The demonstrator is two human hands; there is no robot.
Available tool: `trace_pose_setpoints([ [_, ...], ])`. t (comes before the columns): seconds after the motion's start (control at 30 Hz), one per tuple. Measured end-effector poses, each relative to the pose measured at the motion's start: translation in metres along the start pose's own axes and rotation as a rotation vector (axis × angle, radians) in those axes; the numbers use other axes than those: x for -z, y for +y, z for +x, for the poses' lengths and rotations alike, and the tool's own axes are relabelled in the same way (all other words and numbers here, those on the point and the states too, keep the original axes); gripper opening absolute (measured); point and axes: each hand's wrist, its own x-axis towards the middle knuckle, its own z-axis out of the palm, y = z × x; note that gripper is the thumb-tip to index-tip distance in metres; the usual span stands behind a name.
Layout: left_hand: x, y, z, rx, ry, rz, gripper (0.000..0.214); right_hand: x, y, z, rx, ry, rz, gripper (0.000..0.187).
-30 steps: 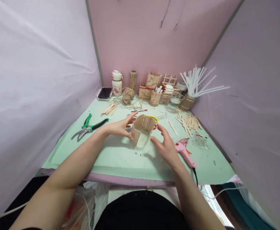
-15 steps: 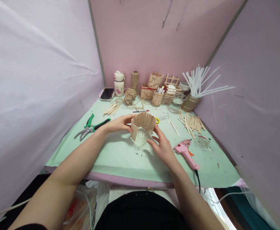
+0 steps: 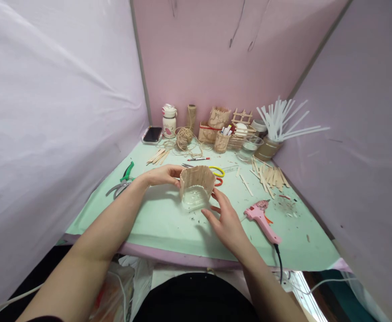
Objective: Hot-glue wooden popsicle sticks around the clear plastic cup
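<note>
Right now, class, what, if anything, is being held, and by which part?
The stick-walled clear container, by its left wall in the left hand; the right hand is at its right side, contact unclear.

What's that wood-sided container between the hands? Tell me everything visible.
The container looks like clear plastic, with wooden sticks side by side along its far and side walls, tops uneven; the near part is bare. Its open mouth seems tilted toward the camera. The left hand holds its left side; the right hand is at its right edge.
</note>
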Motion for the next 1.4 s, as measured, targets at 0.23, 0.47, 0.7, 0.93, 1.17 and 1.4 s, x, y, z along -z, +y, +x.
trace_pose_setpoints([
  [0.23,-0.003,-0.001,0.004,-0.008,0.022,0.014,0.055,-0.007,0.012,0.006,-0.012,0.016,0.007,0.068],
  [0.47,-0.006,0.003,0.012,0.012,0.073,0.074,0.061,-0.006,0.019,0.018,0.003,0.065,-0.003,0.072],
  [0.7,-0.007,0.008,0.008,0.093,0.103,0.081,0.059,-0.001,0.015,0.014,0.029,0.043,-0.066,0.069],
  [0.93,0.007,0.009,0.002,0.130,0.385,0.180,0.058,0.046,0.006,0.016,-0.107,0.118,-0.426,0.043],
  [1.17,0.017,0.006,-0.002,0.188,0.668,0.277,0.041,0.133,0.022,0.064,-0.521,-0.092,-0.935,0.022],
  [1.4,0.010,0.010,0.000,0.116,0.646,0.300,0.032,0.126,0.050,0.115,-0.668,-0.332,-0.994,0.035],
])
